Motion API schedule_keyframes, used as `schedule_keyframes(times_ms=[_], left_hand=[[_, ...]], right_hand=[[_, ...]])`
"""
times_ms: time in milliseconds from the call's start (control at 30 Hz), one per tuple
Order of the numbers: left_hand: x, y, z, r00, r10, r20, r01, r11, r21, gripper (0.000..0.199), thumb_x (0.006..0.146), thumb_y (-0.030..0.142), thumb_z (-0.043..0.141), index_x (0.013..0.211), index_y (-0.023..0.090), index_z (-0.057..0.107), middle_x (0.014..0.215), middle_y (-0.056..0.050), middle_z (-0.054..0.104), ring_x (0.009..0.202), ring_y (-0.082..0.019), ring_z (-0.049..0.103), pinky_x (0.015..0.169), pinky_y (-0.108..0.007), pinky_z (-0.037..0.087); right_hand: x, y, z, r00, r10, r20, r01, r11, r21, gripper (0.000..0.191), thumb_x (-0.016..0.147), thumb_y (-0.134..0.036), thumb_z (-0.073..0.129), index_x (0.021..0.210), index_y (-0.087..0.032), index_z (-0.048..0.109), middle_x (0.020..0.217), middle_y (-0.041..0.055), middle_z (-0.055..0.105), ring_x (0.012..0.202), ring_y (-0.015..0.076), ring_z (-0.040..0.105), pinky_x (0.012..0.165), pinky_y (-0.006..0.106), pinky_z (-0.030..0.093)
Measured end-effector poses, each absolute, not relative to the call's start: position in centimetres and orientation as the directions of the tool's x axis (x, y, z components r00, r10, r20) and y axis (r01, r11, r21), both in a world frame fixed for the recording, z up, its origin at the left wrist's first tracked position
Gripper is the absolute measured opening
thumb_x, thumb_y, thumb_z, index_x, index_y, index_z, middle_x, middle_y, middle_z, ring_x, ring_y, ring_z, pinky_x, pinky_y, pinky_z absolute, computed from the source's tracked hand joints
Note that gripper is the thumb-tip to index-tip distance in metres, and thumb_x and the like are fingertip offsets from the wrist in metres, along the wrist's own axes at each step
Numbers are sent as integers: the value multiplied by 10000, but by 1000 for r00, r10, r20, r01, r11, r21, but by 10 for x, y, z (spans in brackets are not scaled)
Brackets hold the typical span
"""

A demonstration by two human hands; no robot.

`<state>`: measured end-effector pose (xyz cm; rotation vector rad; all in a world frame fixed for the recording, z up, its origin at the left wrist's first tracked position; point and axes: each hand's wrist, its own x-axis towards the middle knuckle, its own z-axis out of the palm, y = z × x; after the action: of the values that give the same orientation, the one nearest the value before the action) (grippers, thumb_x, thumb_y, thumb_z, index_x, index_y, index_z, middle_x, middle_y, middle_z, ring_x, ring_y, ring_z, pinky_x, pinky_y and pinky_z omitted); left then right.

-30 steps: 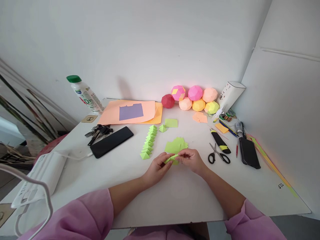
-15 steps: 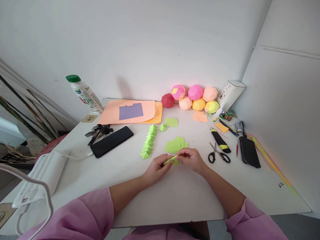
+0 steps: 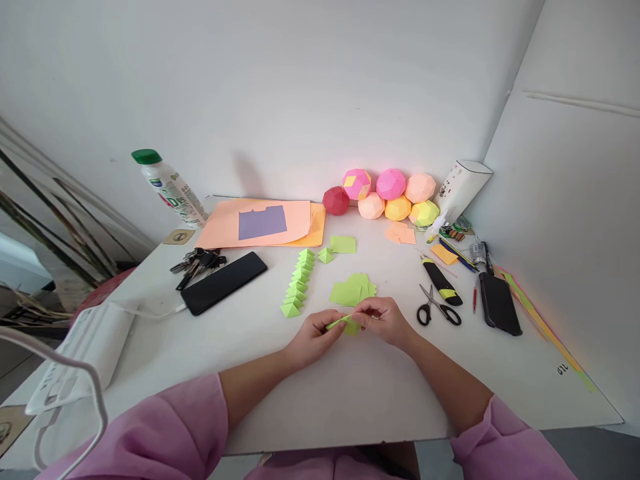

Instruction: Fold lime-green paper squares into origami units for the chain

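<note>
L hand & R hand both nearly closed, pinching folded green paper btwn them, low over desk. Scissors to R. Loose green sheets just beyond hands; row of folded green pcs to L. Far back: multicolored paper balls nr wall.

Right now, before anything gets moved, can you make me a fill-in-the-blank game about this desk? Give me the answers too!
1. The left hand and the right hand hold a piece of paper coloured ____.
2. Grouped together are ____ faceted paper balls.
3. Next to the black-and-yellow cutter lies a pair of ____ with black handles.
4. Beside the long black device lies a bunch of ____.

Missing words: green; seven; scissors; keys.
</note>
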<state>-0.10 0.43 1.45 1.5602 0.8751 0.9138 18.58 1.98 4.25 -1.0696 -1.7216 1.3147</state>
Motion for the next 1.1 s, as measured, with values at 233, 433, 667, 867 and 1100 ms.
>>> schedule_keyframes(times_ms=[233, 433, 667, 867, 1100], left_hand=[[-2, 5, 11, 428, 904, -20, 16, 14, 1000, 321, 817, 410, 509, 955, 179, 685, 634, -28, 615, 655, -161, 548, 535, -239, 416], [0, 4, 14, 417, 908, 32, 37, -52, 998, 260, 802, 382, 535, 829, 164, 675, 723, -25, 615, 664, -128, 519, 600, -238, 424], [1, 7, 5, 340, 936, -91, -68, 121, 990, 280, 751, 428, 600, 845, 164, 595, 493, 74, 423, 393, -46, 344, 388, -181, 311], [0, 8, 4, 375, 924, -80, -79, 118, 990, 283, 749, 426, 609, 792, 147, 618, 460, 75, 405, 389, -44, 344, 399, -187, 312], [3, 8, 7, 330, 943, -47, -139, 97, 985, 269, 723, 406, 642, 676, 149, 579, 470, 77, 408, 390, -41, 360, 388, -182, 327]], right_hand=[[187, 20, 41, -425, 901, 81, 249, 203, -947, 238, 831, -344, 499, 755, -155, 622, 639, 23, 587, 557, 119, 532, 538, 252, 480], [183, 19, 38, -470, 848, 246, 277, 406, -871, 198, 779, -336, 594, 878, -181, 669, 801, 62, 678, 680, 154, 597, 623, 273, 485], [184, 20, 36, -374, 918, 132, 303, 256, -918, 286, 789, -413, 566, 777, -155, 689, 663, 41, 642, 539, 124, 545, 502, 249, 468], [184, 21, 36, -424, 896, 133, 286, 271, -919, 275, 782, -405, 580, 820, -163, 704, 604, 20, 611, 510, 105, 497, 478, 227, 430], [184, 20, 37, -414, 909, 54, 256, 173, -951, 262, 762, -393, 603, 784, -154, 709, 613, 21, 616, 505, 108, 521, 462, 231, 454]])
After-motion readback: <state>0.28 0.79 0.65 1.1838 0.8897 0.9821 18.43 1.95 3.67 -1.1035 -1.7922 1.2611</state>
